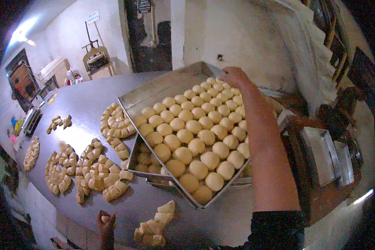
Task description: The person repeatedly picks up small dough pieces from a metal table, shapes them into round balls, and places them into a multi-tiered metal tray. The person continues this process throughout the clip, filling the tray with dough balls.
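Note:
My left hand (106,218), at the bottom left, has its fingers closed around a small piece of dough (105,219). My right hand (236,77) reaches across to the far corner of a metal baking tray (162,89), its fingers at the rim beside the last dough balls; whether they grip anything is unclear. Rows of round dough balls (193,126) fill most of this tray, while a strip along its far left side is bare. It rests askew on another tray (134,156) that also holds dough balls. My forearm hides part of the tray's right side.
Cut dough pieces lie in coils and clusters (97,172) on the metal table (87,90) left of the trays. A short row of dough (154,226) is near the front edge. A scale (31,120) stands at far left; more metal trays (320,156) are at right.

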Demonstrator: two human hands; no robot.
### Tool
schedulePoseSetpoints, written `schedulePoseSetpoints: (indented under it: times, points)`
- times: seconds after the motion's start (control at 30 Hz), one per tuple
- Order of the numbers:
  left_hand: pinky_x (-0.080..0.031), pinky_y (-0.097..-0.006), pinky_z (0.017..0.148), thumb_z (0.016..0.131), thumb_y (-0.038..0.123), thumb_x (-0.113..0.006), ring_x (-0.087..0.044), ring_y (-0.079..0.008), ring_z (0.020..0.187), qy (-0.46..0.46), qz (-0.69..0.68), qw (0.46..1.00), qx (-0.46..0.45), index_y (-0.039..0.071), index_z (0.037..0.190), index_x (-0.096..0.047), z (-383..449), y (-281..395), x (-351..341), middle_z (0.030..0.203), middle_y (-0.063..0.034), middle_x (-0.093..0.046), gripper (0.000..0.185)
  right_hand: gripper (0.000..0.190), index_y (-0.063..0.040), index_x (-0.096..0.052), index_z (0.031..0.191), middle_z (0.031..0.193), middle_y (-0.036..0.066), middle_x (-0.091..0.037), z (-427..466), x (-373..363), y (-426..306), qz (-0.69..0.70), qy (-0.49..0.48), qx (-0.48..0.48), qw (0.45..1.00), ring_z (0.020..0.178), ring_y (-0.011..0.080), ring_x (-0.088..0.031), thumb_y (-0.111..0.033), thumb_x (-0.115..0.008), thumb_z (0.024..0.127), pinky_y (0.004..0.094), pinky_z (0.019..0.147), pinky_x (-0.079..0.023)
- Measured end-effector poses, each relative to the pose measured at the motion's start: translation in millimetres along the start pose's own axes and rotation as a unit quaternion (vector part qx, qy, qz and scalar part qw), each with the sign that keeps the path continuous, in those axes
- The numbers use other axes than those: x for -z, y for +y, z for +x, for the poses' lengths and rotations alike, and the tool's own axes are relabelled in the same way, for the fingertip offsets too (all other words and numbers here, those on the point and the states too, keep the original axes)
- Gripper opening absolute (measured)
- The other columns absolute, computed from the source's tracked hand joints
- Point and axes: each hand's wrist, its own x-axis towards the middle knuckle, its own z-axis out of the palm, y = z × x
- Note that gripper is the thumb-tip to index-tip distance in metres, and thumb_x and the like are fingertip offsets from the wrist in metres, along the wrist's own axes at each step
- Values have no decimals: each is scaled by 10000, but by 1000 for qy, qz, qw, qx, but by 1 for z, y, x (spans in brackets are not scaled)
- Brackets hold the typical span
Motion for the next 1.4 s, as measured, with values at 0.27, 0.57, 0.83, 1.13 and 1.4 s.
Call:
schedulePoseSetpoints:
  times: [0.27, 0.57, 0.83, 1.13, 1.4]
  points:
    - [-479, -374, 806, 849, 68, -678, -564, -226, 956, -160, 186, 968, -54, 65, 1172, -496, -12, 1, -23, 1034, -79, -572, 372, 275, -61, -655, 1128, 1051, 86, -687, -95, 162, -81, 389, 222, 41, 893, 932, 181, -653, -245, -539, 959, 345, 787, -521]
    - [-406, -311, 1001, 1004, 269, -470, -539, -184, 1107, -606, -55, 786, 106, 36, 1372, -441, -43, 26, -105, 1237, -74, -579, 437, 311, -45, -604, 1196, 1228, 141, -605, -415, 162, -232, 395, -338, 100, 848, 1125, 327, -579, -185, -558, 922, 438, 964, -448]
    - [-461, -382, 961, 947, 161, -569, -566, -291, 1120, -357, 248, 895, -106, 60, 1302, -533, -16, -4, 3, 1233, -158, -564, 371, 470, -84, -494, 1326, 1388, 177, -451, -527, 125, -189, -54, -350, 10, 935, 1301, 379, -368, -284, -562, 907, 519, 1060, -265]
    - [-457, -426, 918, 865, 121, -642, -546, -362, 1036, -480, 332, 796, -162, 84, 1370, -455, -13, -30, 23, 1153, -180, -546, 540, 254, -42, -572, 1007, 1085, 176, -571, -534, 102, -193, 30, -252, -59, 965, 1044, 346, -511, -242, -640, 864, 474, 946, -358]
    - [-457, -389, 995, 951, 106, -542, -545, -236, 1106, -134, -53, 988, -51, 25, 1125, -602, 82, -74, 163, 1246, -149, -511, 201, 251, -22, -643, 968, 1040, 170, -626, -503, 99, -195, 60, -224, -149, 961, 973, 366, -557, -209, -678, 804, 477, 936, -399]
